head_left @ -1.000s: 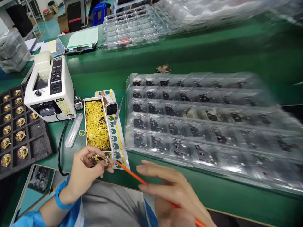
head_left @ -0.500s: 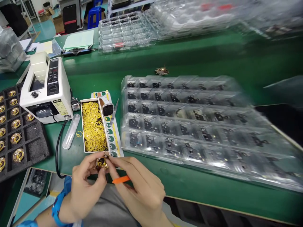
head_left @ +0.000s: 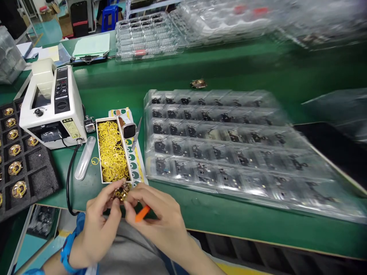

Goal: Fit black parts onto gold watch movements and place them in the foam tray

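Note:
My left hand [head_left: 100, 225] pinches a small round gold-coloured part [head_left: 121, 191] between thumb and fingers, just in front of the box of yellow rings. From the right, my right hand [head_left: 162, 215] reaches to the same part, its thumb and fingertips at the part's edge. A slim tool with a flat, pointed orange end [head_left: 142, 213] lies in the curled fingers of that hand; its other end is hidden. Many thin yellow rings [head_left: 112, 151] fill the white box [head_left: 99, 152]. Beside it, steel tweezers [head_left: 137, 134] rest on a sheet with cut-out shapes [head_left: 140, 170].
At the left stand a white tape dispenser [head_left: 53, 110] and a black foam tray [head_left: 43, 187] with gold parts. A clear tray [head_left: 183, 176] of small black parts covers the right. A smartwatch [head_left: 129, 130], a clear plastic strip [head_left: 85, 158] and a loose metallic part [head_left: 198, 83] lie about.
The right hand's fingers have curled in closer around the gold part, and the orange tool end has tilted up more steeply. The view has shifted slightly.

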Tool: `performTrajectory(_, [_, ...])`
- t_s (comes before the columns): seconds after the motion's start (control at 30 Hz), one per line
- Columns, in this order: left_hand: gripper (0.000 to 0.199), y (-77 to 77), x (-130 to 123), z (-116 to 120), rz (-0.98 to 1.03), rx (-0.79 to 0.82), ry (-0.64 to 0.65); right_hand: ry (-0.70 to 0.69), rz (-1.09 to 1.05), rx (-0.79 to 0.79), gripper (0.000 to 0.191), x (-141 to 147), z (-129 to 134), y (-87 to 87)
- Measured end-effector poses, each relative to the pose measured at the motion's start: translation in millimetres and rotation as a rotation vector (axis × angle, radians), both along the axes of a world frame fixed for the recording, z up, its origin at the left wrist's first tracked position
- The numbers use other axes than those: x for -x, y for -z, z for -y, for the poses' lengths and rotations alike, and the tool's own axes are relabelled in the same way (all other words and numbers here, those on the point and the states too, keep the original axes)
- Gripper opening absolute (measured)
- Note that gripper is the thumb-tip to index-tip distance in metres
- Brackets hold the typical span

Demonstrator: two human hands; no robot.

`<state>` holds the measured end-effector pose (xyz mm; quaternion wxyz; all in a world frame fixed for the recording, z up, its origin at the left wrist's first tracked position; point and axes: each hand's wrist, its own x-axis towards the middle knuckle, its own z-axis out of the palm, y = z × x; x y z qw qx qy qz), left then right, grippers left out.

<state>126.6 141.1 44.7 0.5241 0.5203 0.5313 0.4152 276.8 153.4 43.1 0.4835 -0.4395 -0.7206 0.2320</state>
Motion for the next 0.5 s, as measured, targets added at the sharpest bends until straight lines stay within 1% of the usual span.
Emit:
performTrajectory(0.07, [0.029, 0.8, 1, -4, 0.049, 0.021, -0.042, -0.122, -0.135, 0.120, 0.018, -3, 0, -8.2])
performTrajectory(0.1, [0.028, 1.1, 2, -6, 0.077, 0.028, -0.065, -0.154, -0.190, 0.158, 0.018, -5, -1, -12.1])
performTrajectory(0.17, [0.026, 1.2, 8, -9, 0.125, 0.035, -0.132, -0.129, -0.238, 0.160, 0.018, -8, -8, -17.2])
performTrajectory(0.2, [0.027, 1.0, 11, -11, 0.138, 0.043, -0.179, -0.083, -0.201, 0.128, 0.019, -8, -14, -17.5])
performTrajectory(0.23, [0.028, 0.7, 16, -12, 0.142, 0.059, -0.231, -0.026, -0.096, 0.091, 0.021, -7, -22, -16.2])
performTrajectory(0.3, [0.034, -0.1, 26, -13, 0.150, 0.101, -0.330, 0.077, 0.230, 0.030, 0.021, -1, -36, -10.1])
performTrajectory(0.33, [0.037, -0.4, 30, -14, 0.167, 0.127, -0.365, 0.109, 0.414, 0.024, 0.020, 2, -42, -6.5])
performTrajectory(0.37, [0.038, -0.6, 35, -14, 0.194, 0.147, -0.390, 0.121, 0.527, 0.020, 0.018, 5, -47, -3.5])
performTrajectory(0.43, [0.039, -0.3, 42, -14, 0.257, 0.170, -0.418, 0.094, 0.647, -0.005, 0.019, 3, -50, -1.4])
performTrajectory(0.5, [0.040, 1.5, 48, -13, 0.283, 0.175, -0.448, 0.057, 0.678, -0.029, 0.027, -13, -50, -5.9])
